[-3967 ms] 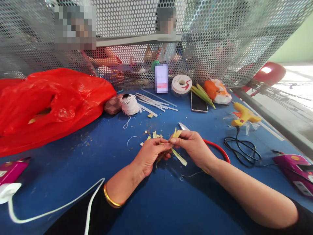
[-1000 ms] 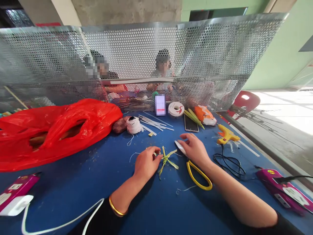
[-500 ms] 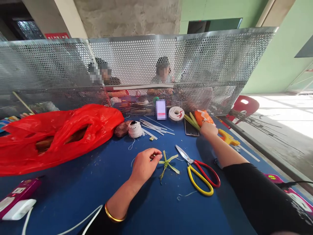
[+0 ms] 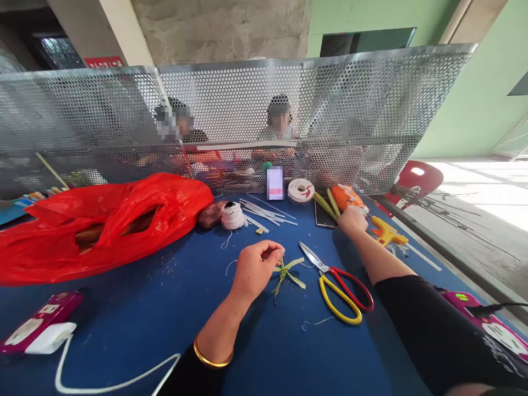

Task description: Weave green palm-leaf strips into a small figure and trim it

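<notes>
My left hand [image 4: 256, 269] rests on the blue table [image 4: 124, 308], fingers curled and pinched on the small knotted piece of green leaf strips [image 4: 286, 273]. My right hand [image 4: 352, 220] is stretched far forward and closed around the near end of the green leaf strips [image 4: 325, 204] that lie beside the orange bag. Red and yellow scissors [image 4: 336, 278] lie between my two arms, blades pointing away from me.
A big red plastic bag [image 4: 94, 225] fills the left. A thread spool [image 4: 233, 215], white strips [image 4: 264, 212], a phone [image 4: 275, 182], a tape roll [image 4: 301, 190], a yellow glue gun [image 4: 388, 234] and pink power strips [image 4: 41, 319] lie about. People sit behind the perforated metal screen [image 4: 231, 110].
My right hand let go of the scissors and reached forward to the leaf strips at the back. My left hand stayed at the knotted piece. The view tilted up.
</notes>
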`<state>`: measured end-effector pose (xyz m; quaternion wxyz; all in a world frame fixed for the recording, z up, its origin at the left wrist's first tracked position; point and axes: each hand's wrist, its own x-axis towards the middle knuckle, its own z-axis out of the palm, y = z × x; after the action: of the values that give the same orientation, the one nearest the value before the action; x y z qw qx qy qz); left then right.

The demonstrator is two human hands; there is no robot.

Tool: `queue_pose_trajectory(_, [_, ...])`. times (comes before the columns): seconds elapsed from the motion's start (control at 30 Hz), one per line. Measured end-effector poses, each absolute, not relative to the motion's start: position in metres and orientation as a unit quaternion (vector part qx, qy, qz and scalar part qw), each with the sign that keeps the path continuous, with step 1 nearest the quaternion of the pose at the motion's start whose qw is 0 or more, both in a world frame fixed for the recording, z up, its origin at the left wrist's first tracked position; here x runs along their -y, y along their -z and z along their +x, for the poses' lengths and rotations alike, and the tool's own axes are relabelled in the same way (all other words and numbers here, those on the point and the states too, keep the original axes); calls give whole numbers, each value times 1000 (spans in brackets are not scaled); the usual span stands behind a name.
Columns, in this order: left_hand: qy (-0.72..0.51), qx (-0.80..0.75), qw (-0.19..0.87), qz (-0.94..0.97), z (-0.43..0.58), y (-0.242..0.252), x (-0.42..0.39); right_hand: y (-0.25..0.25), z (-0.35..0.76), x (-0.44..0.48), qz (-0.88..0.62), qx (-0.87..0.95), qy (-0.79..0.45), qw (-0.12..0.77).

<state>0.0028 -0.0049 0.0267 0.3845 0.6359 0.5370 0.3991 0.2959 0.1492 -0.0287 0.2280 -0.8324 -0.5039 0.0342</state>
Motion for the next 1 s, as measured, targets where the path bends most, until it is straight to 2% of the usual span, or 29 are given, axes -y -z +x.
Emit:
queue_pose_trajectory(0.2, [-431, -526, 407, 610, 2, -11, 1, 6, 285, -130, -850, 495, -1, 181])
queue_pose_trajectory(0.37, [-427, -518, 436, 600, 6, -7, 2, -16, 263, -78, -814, 531, 59, 226])
queue_pose_trajectory(0.5, [-470, -503, 504, 521, 8, -11, 1, -20, 226, -26, -732, 617, 50, 284])
queue_pose_trajectory(0.6, [-543, -475, 543, 431, 5, -12, -2, -13, 187, 7, -591, 702, -61, 393])
queue_pose_trajectory(0.77, [-612, -498, 538, 296, -2, -11, -8, 1, 144, 39, -520, 764, -158, 349])
queue_pose_trajectory(0.87, [-575, -517, 564, 291, -1, -13, -5, -1, 143, 36, -520, 738, -229, 364])
queue_pose_trajectory(1.0, [-450, -468, 642, 407, 7, -16, 8, -8, 154, 18, -511, 600, -378, 486])
